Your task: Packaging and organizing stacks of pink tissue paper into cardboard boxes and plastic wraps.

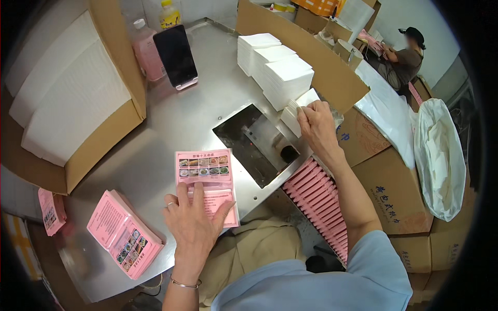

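Observation:
My left hand (pixel 192 215) lies spread over a pink printed paper sleeve (pixel 205 167) near the table's front edge. Its fingertips rest at the sleeve's middle, and the thumb is stretched out to the right side. At the right edge of the table, my right hand (pixel 317 124) pinches the corner of some folded white paper napkins (pixel 293 120). Behind them stand taller stacks of white napkins (pixel 285 72). A pile of pink printed sleeves (pixel 127 236) lies to the left of my left hand.
A dark rectangular opening (pixel 244 140) is cut into the metal table (pixel 171 122). A phone (pixel 175 56) leans on a stand near bottles. Left stands a cardboard box (pixel 104 140) holding white paper. Below right, pink packets (pixel 316 202) fill a row beside cartons. Another person (pixel 407 59) sits far right.

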### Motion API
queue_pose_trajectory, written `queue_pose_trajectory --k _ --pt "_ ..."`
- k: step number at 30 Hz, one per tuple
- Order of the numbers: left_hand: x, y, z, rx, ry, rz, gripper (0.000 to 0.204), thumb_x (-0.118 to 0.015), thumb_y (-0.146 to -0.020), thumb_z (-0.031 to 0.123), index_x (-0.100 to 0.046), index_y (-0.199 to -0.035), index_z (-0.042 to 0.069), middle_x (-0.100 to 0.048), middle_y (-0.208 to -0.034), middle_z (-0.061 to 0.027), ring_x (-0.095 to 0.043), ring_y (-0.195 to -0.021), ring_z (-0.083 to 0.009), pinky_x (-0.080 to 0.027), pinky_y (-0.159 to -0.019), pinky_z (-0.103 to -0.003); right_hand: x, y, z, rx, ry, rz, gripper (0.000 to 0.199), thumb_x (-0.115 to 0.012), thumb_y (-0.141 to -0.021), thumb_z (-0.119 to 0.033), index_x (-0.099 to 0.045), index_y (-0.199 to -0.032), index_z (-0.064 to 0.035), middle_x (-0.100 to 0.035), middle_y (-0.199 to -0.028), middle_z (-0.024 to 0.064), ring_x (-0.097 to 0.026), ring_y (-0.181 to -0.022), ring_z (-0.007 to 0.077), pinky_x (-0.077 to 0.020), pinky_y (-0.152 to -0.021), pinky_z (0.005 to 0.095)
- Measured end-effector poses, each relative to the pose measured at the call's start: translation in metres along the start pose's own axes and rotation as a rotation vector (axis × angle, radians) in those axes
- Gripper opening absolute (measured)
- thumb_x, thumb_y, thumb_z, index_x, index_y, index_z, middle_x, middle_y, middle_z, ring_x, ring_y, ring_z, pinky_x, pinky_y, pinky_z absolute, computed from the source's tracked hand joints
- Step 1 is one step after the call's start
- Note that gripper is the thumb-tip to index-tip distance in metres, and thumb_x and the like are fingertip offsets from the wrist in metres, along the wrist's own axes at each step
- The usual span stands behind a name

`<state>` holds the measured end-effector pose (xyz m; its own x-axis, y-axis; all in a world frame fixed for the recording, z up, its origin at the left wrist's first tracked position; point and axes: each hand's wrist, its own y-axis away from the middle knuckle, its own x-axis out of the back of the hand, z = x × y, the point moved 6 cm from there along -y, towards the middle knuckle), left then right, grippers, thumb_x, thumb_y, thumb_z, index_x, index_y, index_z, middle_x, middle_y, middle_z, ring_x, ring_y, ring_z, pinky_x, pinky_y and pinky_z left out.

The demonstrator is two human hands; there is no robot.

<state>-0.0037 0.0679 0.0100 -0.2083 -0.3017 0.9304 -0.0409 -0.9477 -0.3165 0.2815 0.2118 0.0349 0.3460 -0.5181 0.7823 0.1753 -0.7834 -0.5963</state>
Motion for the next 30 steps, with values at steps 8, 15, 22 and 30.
queue_pose_trajectory --k 8,15,22,30 --pt "-0.007 0.004 0.008 -0.134 0.199 -0.027 0.043 -0.069 -0.081 0.019 -0.060 -0.118 -0.002 -0.054 -0.108 -0.0187 -0.056 -0.093 -0.0347 -0.050 -0.074 -0.044 0.013 0.007 -0.021 0.131 -0.120 0.163 0.039 -0.059 -0.075 0.007 -0.065 -0.113 0.0004 -0.062 -0.103 0.0200 -0.059 -0.094 0.0374 -0.0496 -0.083 0.0453" --pt "0.012 0.005 -0.009 -0.024 0.219 -0.066 0.086 -0.080 -0.067 0.024 -0.044 -0.143 0.006 -0.051 -0.104 -0.0190 -0.055 -0.096 -0.0374 -0.047 -0.078 -0.045 0.007 0.117 -0.194 0.775 -0.407 -0.131 0.027 -0.059 -0.084 -0.015 -0.065 -0.107 -0.0042 -0.058 -0.116 0.0216 -0.055 -0.115 0.0383 -0.0320 -0.107 0.0691" --pt "0.019 0.008 0.011 -0.029 0.314 -0.164 0.064 -0.072 -0.082 0.010 -0.049 -0.142 0.007 -0.056 -0.091 -0.0122 -0.057 -0.082 -0.0297 -0.046 -0.072 -0.044 -0.095 0.038 -0.142 0.326 -0.400 -0.351 0.026 -0.054 -0.085 -0.007 -0.063 -0.109 -0.0008 -0.060 -0.116 0.0288 -0.057 -0.115 0.0413 -0.0370 -0.102 0.0659" --pt "0.086 0.057 -0.057 0.138 0.151 0.308 0.028 -0.057 -0.068 -0.001 -0.062 -0.095 0.005 -0.062 -0.104 -0.0168 -0.055 -0.107 -0.0400 -0.044 -0.089 -0.048 -0.010 0.029 -0.087 0.235 -0.078 -0.098 0.013 -0.064 -0.086 -0.010 -0.067 -0.097 -0.0049 -0.064 -0.089 0.0147 -0.064 -0.089 0.0331 -0.0483 -0.075 0.0455"
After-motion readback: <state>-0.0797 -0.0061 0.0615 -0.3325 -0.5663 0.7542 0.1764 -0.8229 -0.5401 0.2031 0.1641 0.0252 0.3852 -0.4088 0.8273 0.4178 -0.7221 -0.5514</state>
